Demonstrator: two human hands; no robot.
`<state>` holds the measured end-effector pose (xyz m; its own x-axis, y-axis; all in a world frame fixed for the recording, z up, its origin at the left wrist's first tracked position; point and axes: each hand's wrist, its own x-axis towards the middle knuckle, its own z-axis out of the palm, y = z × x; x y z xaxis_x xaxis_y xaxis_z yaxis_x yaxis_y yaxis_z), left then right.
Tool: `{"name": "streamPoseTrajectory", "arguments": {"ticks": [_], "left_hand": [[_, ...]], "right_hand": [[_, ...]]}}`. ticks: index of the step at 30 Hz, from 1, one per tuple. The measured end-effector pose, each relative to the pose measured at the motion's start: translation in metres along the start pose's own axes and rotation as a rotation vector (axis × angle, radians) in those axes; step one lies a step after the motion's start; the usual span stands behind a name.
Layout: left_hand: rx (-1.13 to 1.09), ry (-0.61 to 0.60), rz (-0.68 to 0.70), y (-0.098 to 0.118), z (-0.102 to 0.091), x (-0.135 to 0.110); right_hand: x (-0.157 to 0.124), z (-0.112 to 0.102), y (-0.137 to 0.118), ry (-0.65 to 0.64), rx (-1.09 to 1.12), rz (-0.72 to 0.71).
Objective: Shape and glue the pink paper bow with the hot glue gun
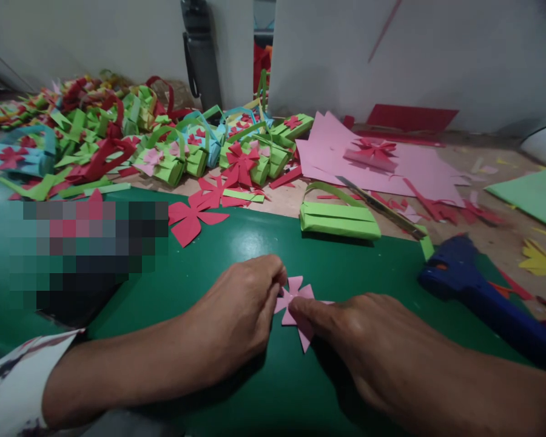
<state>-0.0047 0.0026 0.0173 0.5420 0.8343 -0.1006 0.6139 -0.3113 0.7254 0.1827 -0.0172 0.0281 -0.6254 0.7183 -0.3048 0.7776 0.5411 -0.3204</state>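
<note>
Pink paper flower (295, 300), pinched between left hand (239, 315), right hand (368, 334) fingertips

A green paper basket (339, 218) sits on the dark green cutting mat (255, 243), a blue glue gun (477, 285) to its right; pink paper sheets (341, 152) lie behind, near piled finished baskets (118, 139)
</note>
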Motion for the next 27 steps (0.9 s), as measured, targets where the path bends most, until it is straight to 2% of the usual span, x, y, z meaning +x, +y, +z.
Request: {"name": "streamPoseTrajectory", "arguments": {"ticks": [9,17,27], "left_hand": [[-0.04,0.026,0.039,-0.005,0.003,0.0],[-0.033,0.049,0.062,-0.006,0.003,0.001],[-0.021,0.057,0.069,-0.006,0.003,0.004]], "right_hand": [[0.004,0.001,-0.007,-0.03,-0.157,0.001],[-0.002,0.002,-0.012,0.117,-0.208,-0.054],[-0.011,0.013,-0.001,0.111,-0.326,-0.119]]}}
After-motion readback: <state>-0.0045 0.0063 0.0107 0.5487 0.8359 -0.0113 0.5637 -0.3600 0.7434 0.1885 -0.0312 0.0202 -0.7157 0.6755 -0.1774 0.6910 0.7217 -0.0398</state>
